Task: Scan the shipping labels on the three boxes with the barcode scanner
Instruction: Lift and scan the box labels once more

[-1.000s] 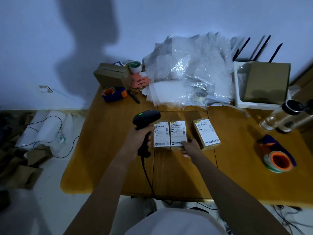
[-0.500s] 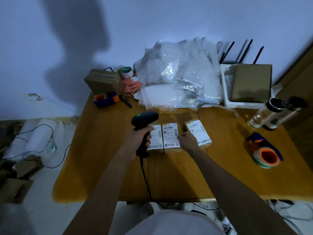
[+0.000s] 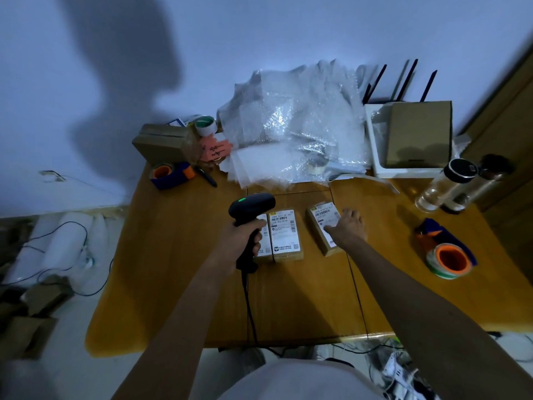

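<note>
Scanner (image 3: 250, 210) sits clenched in the left hand's (image 3: 243, 238) grip over the two touching boxes (image 3: 285, 232), while the right hand (image 3: 347, 226) rests spread on the third box (image 3: 321, 223), which lies apart rightward on the tabletop (image 3: 178, 269), its long axis angled.

Black barcode scanner (image 3: 251, 206) upright, three labelled boxes (image 3: 286, 235) flat, leftmost perhaps half-hidden

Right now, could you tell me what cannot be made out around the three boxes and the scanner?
Head view only:
- Left box: label mostly hidden behind the left hand and barcode scanner.
- Right box: label partly covered by the right hand; whether it presses down is unclear.
- Middle box: print too small to read.
- Scanner beam: not visible.
</note>
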{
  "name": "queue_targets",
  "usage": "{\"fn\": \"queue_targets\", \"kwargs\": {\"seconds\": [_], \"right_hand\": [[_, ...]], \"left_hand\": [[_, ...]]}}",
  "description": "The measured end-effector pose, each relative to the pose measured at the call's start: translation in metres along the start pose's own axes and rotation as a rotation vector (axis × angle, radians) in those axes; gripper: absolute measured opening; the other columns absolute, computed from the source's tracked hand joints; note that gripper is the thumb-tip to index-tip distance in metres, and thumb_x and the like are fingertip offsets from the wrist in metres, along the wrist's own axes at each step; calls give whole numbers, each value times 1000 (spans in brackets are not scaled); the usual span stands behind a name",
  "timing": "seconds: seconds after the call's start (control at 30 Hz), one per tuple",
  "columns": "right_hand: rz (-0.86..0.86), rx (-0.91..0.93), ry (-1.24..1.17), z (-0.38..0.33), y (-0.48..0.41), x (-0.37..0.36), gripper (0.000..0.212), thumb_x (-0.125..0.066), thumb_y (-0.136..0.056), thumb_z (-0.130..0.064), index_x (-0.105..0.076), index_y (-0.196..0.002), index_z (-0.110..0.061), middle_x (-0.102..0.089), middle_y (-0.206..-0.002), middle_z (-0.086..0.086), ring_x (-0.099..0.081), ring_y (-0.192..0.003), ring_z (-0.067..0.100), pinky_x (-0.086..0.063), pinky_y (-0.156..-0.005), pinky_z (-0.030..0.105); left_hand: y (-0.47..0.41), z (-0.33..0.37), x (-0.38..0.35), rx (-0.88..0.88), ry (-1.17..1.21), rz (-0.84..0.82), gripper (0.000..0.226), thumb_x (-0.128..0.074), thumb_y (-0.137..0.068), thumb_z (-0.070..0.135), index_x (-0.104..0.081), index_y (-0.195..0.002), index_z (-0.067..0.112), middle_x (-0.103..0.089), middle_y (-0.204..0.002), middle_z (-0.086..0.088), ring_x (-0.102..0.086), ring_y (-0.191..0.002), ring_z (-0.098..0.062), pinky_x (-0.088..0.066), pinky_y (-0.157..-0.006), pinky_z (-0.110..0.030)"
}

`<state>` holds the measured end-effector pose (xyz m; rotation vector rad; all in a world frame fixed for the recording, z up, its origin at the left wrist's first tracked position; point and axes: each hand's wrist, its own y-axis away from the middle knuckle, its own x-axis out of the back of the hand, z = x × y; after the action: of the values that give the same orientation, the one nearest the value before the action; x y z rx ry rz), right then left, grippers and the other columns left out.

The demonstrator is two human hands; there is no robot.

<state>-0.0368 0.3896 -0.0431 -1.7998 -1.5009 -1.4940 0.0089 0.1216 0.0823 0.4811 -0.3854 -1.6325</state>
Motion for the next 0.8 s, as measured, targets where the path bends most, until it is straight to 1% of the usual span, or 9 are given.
{"fn": "queue_targets", "kwargs": {"seconds": [0.23, 0.33, 0.43, 0.47, 0.57, 0.67, 0.73, 0.77, 0.8], "right_hand": [[-173, -96, -67, 13, -12, -16, 100, -74, -85, -53, -25, -155, -1, -36, -156, 21, -38, -142, 39, -41, -112, 51], [-213, -128, -171, 16, -14, -22, 100, -79, -82, -48, -27, -152, 0, -45, -148, 22, -50, -132, 40, -52, -102, 51], [-197, -138, -238, 16, -12, -23, 99, -84, -79, -43, -27, -149, 0, -52, -140, 21, -58, -124, 39, -57, -88, 43], [-202, -144, -237, 17, -11, -24, 100, -84, -79, -43, -26, -149, 0, -52, -140, 22, -59, -125, 39, -57, -87, 43], [-218, -150, -238, 19, -9, -25, 107, -84, -79, -45, -22, -152, 2, -47, -145, 24, -55, -129, 40, -57, -94, 46], [-255, -162, -240, 28, -12, -30, 122, -84, -71, -58, -19, -156, 2, -35, -156, 25, -43, -140, 41, -49, -107, 53], [-306, -159, -290, 38, -20, -39, 134, -85, -54, -73, -32, -154, -1, -41, -155, 22, -46, -140, 40, -48, -108, 54], [-326, -171, -330, 40, -20, -40, 131, -85, -46, -76, -44, -147, -4, -53, -147, 20, -55, -133, 37, -52, -103, 53], [-326, -182, -403, 39, -15, -38, 114, -87, -49, -71, -56, -137, -5, -64, -136, 17, -65, -121, 35, -57, -97, 50]], "left_hand": [[-7, -5, -1, 29, -7, 6, 13, -69, -93, 17, -60, -91, 8, -50, -59, -3, -47, -47, -16, -43, -50, -28], [-8, -8, -2, 46, -12, 5, 13, -70, -93, 18, -61, -91, 9, -51, -58, -2, -48, -47, -16, -44, -51, -28], [-7, -11, -3, 59, -18, 8, 20, -71, -92, 19, -57, -79, 12, -50, -58, -3, -47, -47, -16, -44, -51, -30], [-6, -12, -4, 60, -21, 8, 22, -71, -92, 19, -56, -77, 13, -50, -58, -3, -47, -47, -17, -44, -51, -30], [-3, -12, -7, 46, -14, -1, 22, -69, -93, 17, -57, -76, 13, -50, -56, -2, -46, -46, -16, -43, -51, -30], [-1, -12, -8, 34, -9, -8, 20, -69, -93, 17, -58, -78, 13, -50, -57, -2, -46, -47, -17, -43, -51, -31], [0, -12, -6, 35, -7, -12, 20, -70, -93, 18, -59, -77, 14, -50, -57, -3, -46, -47, -16, -43, -52, -31], [0, -12, -6, 38, -7, -15, 21, -70, -93, 18, -59, -75, 14, -50, -58, -3, -46, -47, -16, -43, -52, -31], [1, -12, -6, 40, -7, -15, 22, -71, -92, 19, -60, -74, 15, -50, -58, -3, -46, -47, -16, -42, -52, -30]]}}
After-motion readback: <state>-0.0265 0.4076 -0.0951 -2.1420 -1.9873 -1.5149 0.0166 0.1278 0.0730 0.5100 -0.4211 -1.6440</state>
